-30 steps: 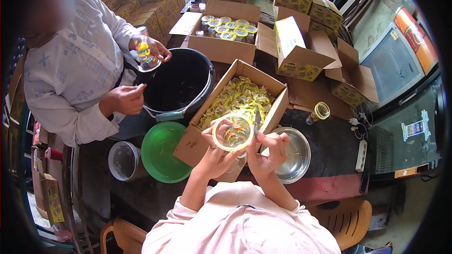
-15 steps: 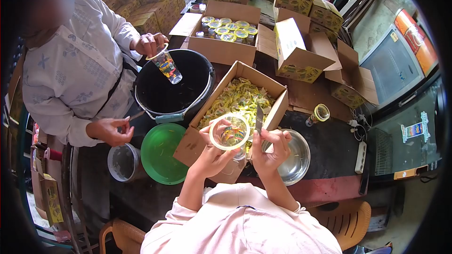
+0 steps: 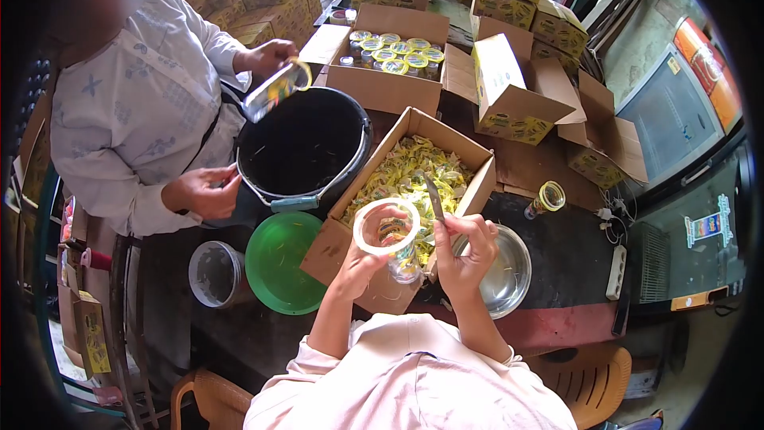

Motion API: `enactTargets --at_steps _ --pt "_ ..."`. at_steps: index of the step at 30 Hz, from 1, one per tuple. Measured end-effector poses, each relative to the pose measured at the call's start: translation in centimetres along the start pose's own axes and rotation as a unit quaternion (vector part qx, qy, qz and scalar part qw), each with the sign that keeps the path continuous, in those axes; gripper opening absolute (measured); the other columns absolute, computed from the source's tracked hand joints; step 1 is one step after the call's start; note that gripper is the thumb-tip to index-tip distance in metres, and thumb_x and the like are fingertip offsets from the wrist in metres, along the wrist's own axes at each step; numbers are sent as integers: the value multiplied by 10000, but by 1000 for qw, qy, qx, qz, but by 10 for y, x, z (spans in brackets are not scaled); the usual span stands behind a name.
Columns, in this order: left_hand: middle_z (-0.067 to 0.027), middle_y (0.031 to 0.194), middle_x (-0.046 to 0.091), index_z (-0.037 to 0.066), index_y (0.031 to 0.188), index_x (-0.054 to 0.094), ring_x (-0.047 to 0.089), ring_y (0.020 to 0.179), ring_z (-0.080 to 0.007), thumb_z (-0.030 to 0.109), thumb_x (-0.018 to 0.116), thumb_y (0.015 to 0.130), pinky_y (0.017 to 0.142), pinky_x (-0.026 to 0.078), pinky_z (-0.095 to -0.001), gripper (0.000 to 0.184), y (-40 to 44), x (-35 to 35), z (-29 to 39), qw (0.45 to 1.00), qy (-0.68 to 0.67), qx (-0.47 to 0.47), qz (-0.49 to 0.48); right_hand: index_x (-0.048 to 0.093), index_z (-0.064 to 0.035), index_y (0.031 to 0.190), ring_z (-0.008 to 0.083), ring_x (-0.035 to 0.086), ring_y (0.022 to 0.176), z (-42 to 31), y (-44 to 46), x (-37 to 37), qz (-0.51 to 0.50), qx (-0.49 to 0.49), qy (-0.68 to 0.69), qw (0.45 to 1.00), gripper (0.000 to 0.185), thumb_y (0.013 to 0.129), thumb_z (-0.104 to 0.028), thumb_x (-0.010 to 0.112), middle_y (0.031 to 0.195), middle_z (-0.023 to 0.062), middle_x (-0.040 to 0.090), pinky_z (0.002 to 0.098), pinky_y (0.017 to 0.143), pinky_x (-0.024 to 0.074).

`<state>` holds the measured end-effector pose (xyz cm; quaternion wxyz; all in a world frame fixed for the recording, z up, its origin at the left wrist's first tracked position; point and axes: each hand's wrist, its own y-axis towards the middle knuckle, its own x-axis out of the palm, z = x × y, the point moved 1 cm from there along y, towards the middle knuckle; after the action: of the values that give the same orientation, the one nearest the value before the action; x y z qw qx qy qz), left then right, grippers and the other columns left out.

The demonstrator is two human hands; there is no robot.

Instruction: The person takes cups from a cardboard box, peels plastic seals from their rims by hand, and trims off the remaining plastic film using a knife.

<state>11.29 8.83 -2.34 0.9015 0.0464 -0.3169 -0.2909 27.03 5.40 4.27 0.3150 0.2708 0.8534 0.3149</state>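
Note:
My left hand (image 3: 360, 268) is closed around a clear plastic cup (image 3: 402, 259) with a pale yellow rim and a coloured print. The cup is tilted, its open mouth turned up towards me. Just right of it, my right hand (image 3: 465, 253) grips a knife (image 3: 434, 196), blade pointing up and away; the handle is mostly hidden by the fingers. Beyond both hands lies an open cardboard box (image 3: 475, 183) filled with small yellow and green printed pieces (image 3: 414, 161). A clear round bowl (image 3: 516, 271) sits partly behind my right wrist.
A green basin (image 3: 278, 259), a grey tub (image 3: 208, 271) and a black bucket (image 3: 298, 143) stand to the left. There, a co-worker (image 3: 143, 111) holds a printed cup (image 3: 274, 95) over the bucket's edge. Further back, a carton (image 3: 382, 87) holds lidded cups. Another cup (image 3: 547, 197) stands right.
My cup has tipped so more of its side shows, and the knife tip leans further left. The co-worker's cup has been raised and swung over sideways. The whole view has shifted slightly.

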Motion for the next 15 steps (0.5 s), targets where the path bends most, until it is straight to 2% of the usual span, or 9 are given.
enactTargets --at_steps 1,4,5,9,12,15 --pt "-110 1245 418 78 1334 279 406 1190 -193 189 683 750 971 361 -368 719 1 9 4 999 27 6 40 627 -81 800 123 529 572 0 -2 0 -6 1 19 1000 143 701 -19 709 652 10 590 277 678 330" --pt "-91 1209 427 83 1281 337 431 1160 -180 131 779 659 932 403 -345 764 -3 20 14 987 152 48 20 631 -80 798 121 528 568 0 -13 0 -14 -8 61 998 146 697 -19 717 654 12 596 272 674 324" --pt "-62 1159 449 81 1229 381 453 1131 -164 114 826 605 901 434 -327 768 -5 23 13 988 137 31 70 632 -79 800 120 528 567 0 -16 0 -10 -21 65 998 148 696 -15 717 652 12 595 271 672 322" --pt "-42 1120 472 74 1218 391 478 1104 -158 94 816 619 891 452 -322 735 3 18 15 977 192 45 84 658 -125 808 106 529 562 0 -18 3 -15 -23 53 998 159 693 -39 727 654 -15 612 277 655 289" --pt "-36 1111 479 78 1209 405 486 1094 -155 70 812 615 888 457 -314 720 7 19 18 978 193 50 68 631 -73 793 120 523 544 -2 -17 3 -18 -34 45 998 151 692 6 711 627 5 585 275 669 311" --pt "-36 1127 476 81 1208 414 488 1093 -155 59 809 615 888 458 -310 714 6 17 18 979 194 42 55 630 -72 793 120 524 542 -3 -19 3 -16 -45 39 998 152 691 9 709 624 4 583 274 667 310"
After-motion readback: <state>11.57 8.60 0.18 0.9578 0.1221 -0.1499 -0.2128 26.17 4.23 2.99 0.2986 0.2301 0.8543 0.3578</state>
